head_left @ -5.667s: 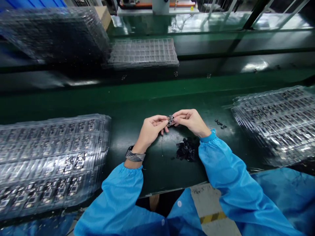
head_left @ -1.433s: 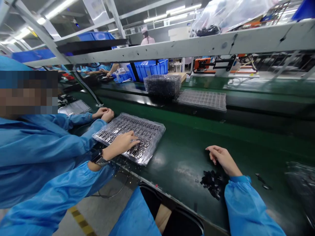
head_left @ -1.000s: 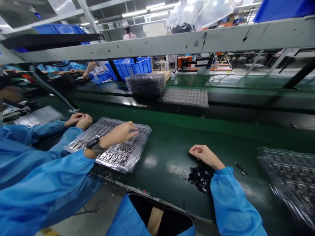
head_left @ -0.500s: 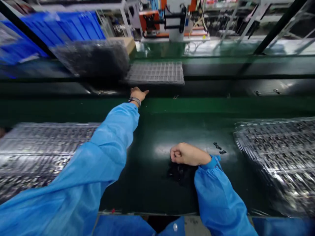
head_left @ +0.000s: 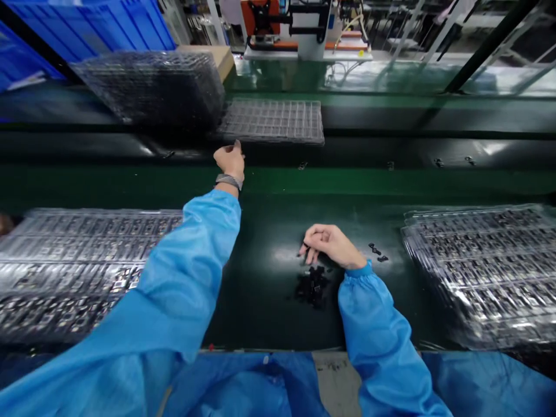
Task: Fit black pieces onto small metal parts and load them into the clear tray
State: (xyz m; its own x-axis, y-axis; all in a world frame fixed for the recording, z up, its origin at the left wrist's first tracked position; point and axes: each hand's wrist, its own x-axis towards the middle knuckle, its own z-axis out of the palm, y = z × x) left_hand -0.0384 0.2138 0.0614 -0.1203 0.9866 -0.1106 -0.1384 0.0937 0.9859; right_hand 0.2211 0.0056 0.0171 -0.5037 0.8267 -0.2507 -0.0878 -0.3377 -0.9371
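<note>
A stack of filled trays [head_left: 78,260] is seen at the near left on the green belt [head_left: 269,191]. The left hand [head_left: 229,159] is stretched far across, just beside the near edge of an empty clear tray [head_left: 273,120] — fingers curled in, and whether anything is pinched cannot be told. The right hand [head_left: 328,243] is rested mid-belt, fingers loosely bent, tips at the far edge of a pile of small black parts [head_left: 313,285]. Another tray stack [head_left: 482,260] is seen at the right.
</note>
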